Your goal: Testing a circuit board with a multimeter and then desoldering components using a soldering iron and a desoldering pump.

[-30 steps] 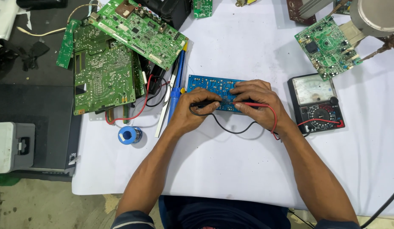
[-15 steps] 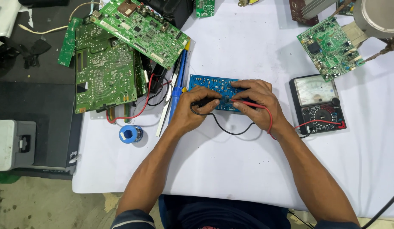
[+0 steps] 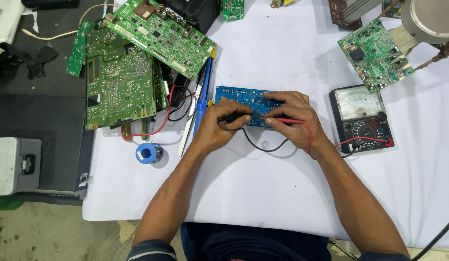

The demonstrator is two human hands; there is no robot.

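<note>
Blue board: the blue circuit board [image 3: 243, 99] lies flat on the white table [image 3: 263, 193], partly under both of your hands, so its face stays steady for probing.
Left hand: your left hand [image 3: 219, 128] is closed around the black probe [image 3: 234, 117], tip angled down onto the board just ahead of your fingers; the heel of the hand rests on the table, which likely keeps the tip from wandering.
Right hand: your right hand [image 3: 294, 121] pinches the red probe [image 3: 282, 120], its tip meeting the board near the other one.
Leads: the black lead [image 3: 263, 147] loops toward you between your wrists; the red lead [image 3: 309, 140] bends around your right wrist.
Meter: the analogue multimeter [image 3: 362, 118] sits just outside your right hand, dial face up, seemingly so you can read it without letting go.
Left of your left hand: a blue-handled soldering iron [image 3: 204, 92], a solder spool [image 3: 148, 153] and stacked green boards [image 3: 120, 82], all within reach.
Beyond the meter: another green board [image 3: 374, 53].
</note>
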